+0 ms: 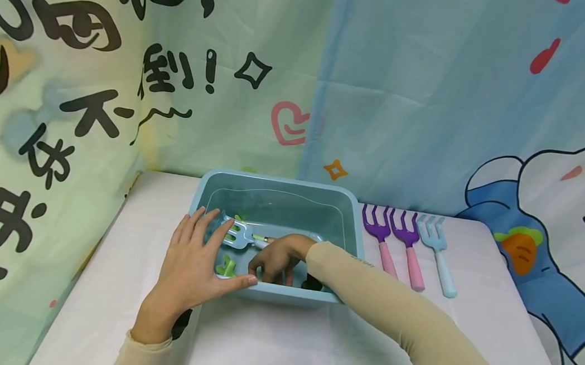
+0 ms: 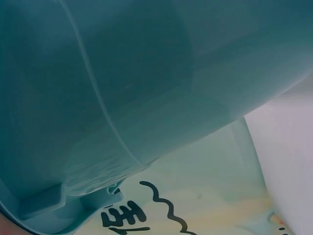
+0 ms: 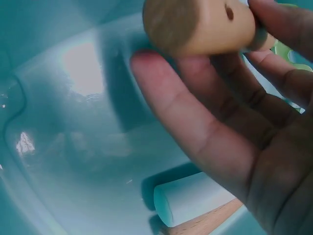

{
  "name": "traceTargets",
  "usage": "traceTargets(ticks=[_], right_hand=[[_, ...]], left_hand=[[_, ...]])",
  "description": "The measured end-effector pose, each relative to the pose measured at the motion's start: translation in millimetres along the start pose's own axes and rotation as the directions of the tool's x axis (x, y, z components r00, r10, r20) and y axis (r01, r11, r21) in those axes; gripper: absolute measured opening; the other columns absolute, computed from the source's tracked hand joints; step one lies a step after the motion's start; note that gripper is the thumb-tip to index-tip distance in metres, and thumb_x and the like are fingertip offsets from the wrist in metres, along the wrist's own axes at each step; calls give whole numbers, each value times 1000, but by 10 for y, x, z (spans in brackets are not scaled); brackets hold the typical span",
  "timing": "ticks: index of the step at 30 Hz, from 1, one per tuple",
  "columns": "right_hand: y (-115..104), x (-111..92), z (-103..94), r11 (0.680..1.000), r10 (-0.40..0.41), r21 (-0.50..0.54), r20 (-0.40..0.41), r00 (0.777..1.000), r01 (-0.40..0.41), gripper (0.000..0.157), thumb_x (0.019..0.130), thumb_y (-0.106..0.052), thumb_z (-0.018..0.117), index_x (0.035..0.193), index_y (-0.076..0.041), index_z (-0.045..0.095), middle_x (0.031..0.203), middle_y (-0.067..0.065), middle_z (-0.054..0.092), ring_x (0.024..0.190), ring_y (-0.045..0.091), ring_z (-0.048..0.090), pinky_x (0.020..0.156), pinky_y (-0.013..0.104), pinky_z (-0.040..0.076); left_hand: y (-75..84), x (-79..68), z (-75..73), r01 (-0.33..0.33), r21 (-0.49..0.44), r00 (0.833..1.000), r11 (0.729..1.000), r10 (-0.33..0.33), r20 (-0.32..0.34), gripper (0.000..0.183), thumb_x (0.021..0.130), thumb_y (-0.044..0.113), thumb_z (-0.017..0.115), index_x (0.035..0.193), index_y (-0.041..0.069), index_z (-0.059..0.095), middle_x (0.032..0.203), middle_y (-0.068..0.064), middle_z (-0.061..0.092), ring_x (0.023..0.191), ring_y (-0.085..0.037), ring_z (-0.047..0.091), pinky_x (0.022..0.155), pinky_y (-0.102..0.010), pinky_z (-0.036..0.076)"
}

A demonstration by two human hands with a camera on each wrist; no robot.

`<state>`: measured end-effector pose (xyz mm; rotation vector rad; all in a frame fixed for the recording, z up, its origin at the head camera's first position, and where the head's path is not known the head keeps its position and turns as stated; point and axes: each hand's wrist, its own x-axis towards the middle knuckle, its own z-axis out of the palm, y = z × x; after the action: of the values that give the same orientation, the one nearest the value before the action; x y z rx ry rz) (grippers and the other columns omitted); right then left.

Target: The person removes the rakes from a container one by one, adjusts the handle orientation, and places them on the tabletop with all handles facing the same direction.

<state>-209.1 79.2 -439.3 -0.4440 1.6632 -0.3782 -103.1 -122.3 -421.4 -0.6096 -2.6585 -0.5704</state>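
Note:
My left hand (image 1: 194,263) rests on the near left part of the blue plastic bin (image 1: 295,294), fingers spread over its side and thumb along the front rim. Inside the bin, my right hand (image 1: 280,258) reaches down. In the right wrist view its fingers and thumb pinch a wooden handle (image 3: 210,27) with a small hole near its thick end; a green part (image 3: 296,54) shows beyond, partly hidden by the hand. Below that hand lie a pale blue handle (image 3: 193,198) and another wooden handle (image 3: 208,220). A light blue toy fork (image 1: 239,236) and a green piece (image 1: 226,266) lie at the bin's left.
Right of the bin, two purple forks with pink handles (image 1: 388,258) (image 1: 414,268) and a light blue fork (image 1: 445,273) lie in a row on the white-covered table (image 1: 272,343). A printed cloth (image 1: 403,100) hangs behind and to the left.

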Motion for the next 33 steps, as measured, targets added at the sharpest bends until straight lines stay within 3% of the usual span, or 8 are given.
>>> traceTargets(ticks=[6,12,19,28,33], right_hand=[[-23,-51,-41,1000,25,-7,-13,1000,-25,25,97,1,58,114,-17,58,94,10,62,74,20,62,61,33,55],[-73,-184,-133,999,0,-51,-45,999,-2,27,97,-2,63,119,-16,56,99,12,63,73,21,62,57,32,54],[-103,-423,-206,999,-35,-29,-95,995,32,32,99,-5,62,128,-16,53,108,13,60,80,22,64,64,34,57],[50,-1063,-253,988,-151,-10,-233,961,153,39,100,-7,58,136,-12,47,119,12,57,92,23,63,73,39,59],[193,-1476,-187,980,-186,13,-320,929,200,39,100,-3,54,137,-9,44,115,17,58,84,25,62,70,41,57]], left_hand=[[1,1,-10,-1,-1,1000,1000,1,6,108,72,92,49,143,10,55,149,-19,42,143,-41,28,116,-58,17],[-9,16,-6,0,5,1000,1000,0,17,108,73,91,49,144,10,54,150,-19,41,143,-40,28,116,-58,17],[-2,31,-12,8,2,999,1000,-8,35,108,73,91,50,146,11,52,150,-18,41,144,-40,27,116,-59,18],[10,39,-13,2,-2,1000,1000,-2,18,111,71,92,51,145,10,53,148,-18,43,143,-39,29,116,-58,18],[12,22,-11,2,-11,1000,1000,-2,13,112,71,92,51,145,8,51,148,-18,43,143,-39,28,115,-58,19]])
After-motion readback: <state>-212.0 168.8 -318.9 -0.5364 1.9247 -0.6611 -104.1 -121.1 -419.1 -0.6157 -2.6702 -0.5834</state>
